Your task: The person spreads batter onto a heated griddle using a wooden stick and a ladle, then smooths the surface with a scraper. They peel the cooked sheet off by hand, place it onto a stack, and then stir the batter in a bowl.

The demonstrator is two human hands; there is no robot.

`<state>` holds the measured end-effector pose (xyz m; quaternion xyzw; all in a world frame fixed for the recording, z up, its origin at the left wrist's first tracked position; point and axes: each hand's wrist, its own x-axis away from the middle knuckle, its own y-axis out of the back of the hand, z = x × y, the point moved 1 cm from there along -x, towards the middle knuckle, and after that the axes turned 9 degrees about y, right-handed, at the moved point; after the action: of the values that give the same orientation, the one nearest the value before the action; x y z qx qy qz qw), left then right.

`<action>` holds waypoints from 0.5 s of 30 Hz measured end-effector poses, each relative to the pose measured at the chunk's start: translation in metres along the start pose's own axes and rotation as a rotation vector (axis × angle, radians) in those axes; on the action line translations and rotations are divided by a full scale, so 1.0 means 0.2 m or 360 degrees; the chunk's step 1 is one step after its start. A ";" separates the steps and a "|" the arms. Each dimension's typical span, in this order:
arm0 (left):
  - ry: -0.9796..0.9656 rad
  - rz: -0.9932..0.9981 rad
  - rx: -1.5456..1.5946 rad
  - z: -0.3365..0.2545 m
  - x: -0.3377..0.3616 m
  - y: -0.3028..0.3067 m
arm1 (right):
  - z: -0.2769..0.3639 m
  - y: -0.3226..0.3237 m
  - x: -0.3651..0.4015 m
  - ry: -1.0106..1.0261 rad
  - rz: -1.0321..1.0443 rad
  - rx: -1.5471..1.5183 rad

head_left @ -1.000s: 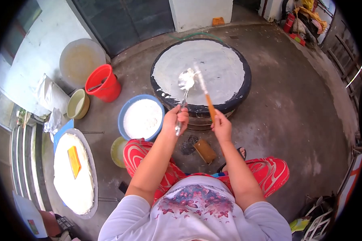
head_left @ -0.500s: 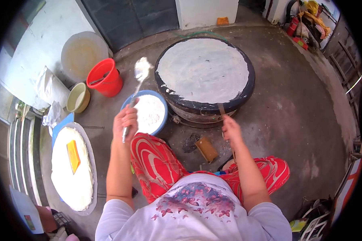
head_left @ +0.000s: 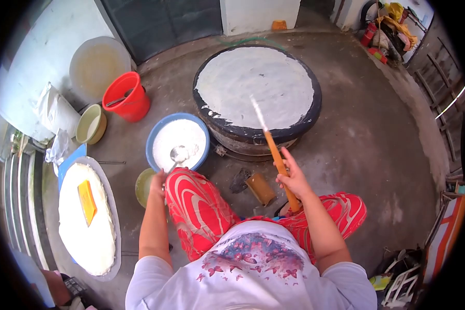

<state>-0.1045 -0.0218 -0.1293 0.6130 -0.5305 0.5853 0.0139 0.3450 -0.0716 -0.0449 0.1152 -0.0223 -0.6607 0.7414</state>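
Note:
My left hand [head_left: 159, 184], beside my left knee, is closed around the handle of a metal ladle [head_left: 179, 154]. The ladle's bowl rests in the white batter of a blue basin [head_left: 150, 147]. In my right hand [head_left: 293, 177] is a long, flat wooden spatula [head_left: 277, 157], its pale, smeared tip slanting up over the front of the griddle. A thin white layer of batter [head_left: 256, 82] covers most of the big round griddle [head_left: 315, 103], whose dark rim shows around it. Under my left wrist, a green bowl [head_left: 143, 187] is partly hidden.
To the left lies a round board with a white stack [head_left: 82, 243] and an orange scraper [head_left: 87, 201] on top. A red bucket [head_left: 134, 106] and an olive bowl [head_left: 98, 129] stand behind. A brown block [head_left: 261, 189] sits before the griddle.
My left hand has lowered the loaded ladle from the air into the basin. The wooden spatula in my right hand has swung upward, its tip now over the griddle. The view has shifted slightly.

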 end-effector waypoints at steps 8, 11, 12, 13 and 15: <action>-0.0058 -0.0486 -0.0324 0.17 0.15 -0.04 | 0.20 0.10 -0.12 -0.0331 -0.0422 -0.0588; -0.0508 -0.0962 -0.0417 0.08 0.03 0.32 | 0.19 0.12 -0.19 -0.0259 -0.0439 -0.0807; -0.0660 -0.0966 -0.0479 0.13 0.19 0.12 | 0.11 0.14 -0.21 -0.0357 -0.0370 -0.0677; -0.0814 -0.0972 -0.0543 0.17 0.35 -0.09 | 0.06 0.16 -0.24 -0.0457 -0.0301 -0.0545; -0.0966 -0.0983 -0.0595 0.26 0.56 -0.35 | 0.02 0.16 -0.31 -0.0488 -0.0350 -0.0459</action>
<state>-0.0477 -0.0952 -0.0218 0.8725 -0.3997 0.2425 0.1417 0.3665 -0.0076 -0.0267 -0.0918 -0.0274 -0.7436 0.6617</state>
